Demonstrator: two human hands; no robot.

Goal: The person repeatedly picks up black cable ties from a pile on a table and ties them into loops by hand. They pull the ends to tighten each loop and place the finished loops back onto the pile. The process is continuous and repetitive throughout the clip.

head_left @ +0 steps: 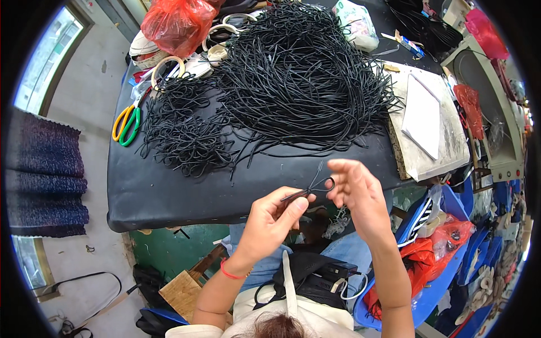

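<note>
While my left hand [274, 217] pinches a looped black cord [313, 187] at frame centre, my right hand [355, 188] (fingers curled) grips its loop; a slack pinch could undo it above the tabletop [169, 191].

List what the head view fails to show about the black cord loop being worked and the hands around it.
- Left hand: the fingertips pinching the thin black cord loop curl under, so the grip point is hidden.
- Right hand: its fingers cover the loop's far side; the contact there cannot be seen.
- The loop's crossing: too small to tell whether it is knotted or twisted.
- Large heap of black cords: strands overlap, so they cannot be counted.
</note>
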